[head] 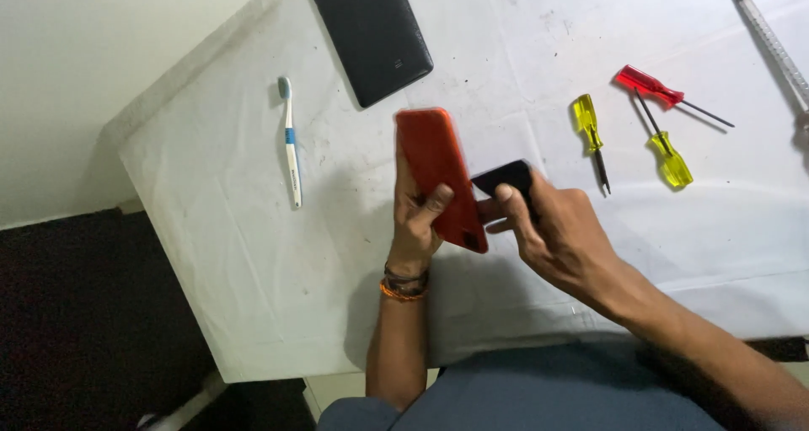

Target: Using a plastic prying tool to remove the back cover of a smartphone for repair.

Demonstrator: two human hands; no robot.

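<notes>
Two hands busy above our desk (253, 254): left hand (419, 220) grips red phone (438, 174) upright; right hand (552, 229) pinches black triangular pick (504, 178) against its edge; three screwdrivers (590, 128) lie nearby

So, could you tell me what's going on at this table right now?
A person holds a red phone upright above the white-covered table in the left hand. The right hand presses a small black triangular pick against the phone's edge. On the table lie a black tablet, a toothbrush, two yellow screwdrivers and a red screwdriver.
</notes>
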